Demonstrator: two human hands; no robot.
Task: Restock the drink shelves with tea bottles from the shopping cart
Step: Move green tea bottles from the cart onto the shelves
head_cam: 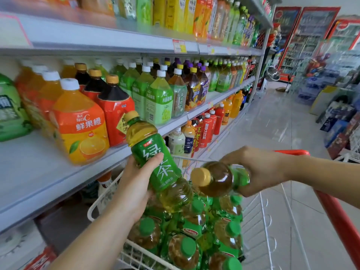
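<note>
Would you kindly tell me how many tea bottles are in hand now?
2: one tea bottle in the left hand, near the shelf; a second bottle in the right hand, over the cart. None seems hidden.

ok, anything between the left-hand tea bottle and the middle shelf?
Nothing lies between the green tea bottle in the left hand and the shelf. Straight past its cap, the orange juice bottle and red-label bottle fill the front; bare shelf shows left of them.
</note>
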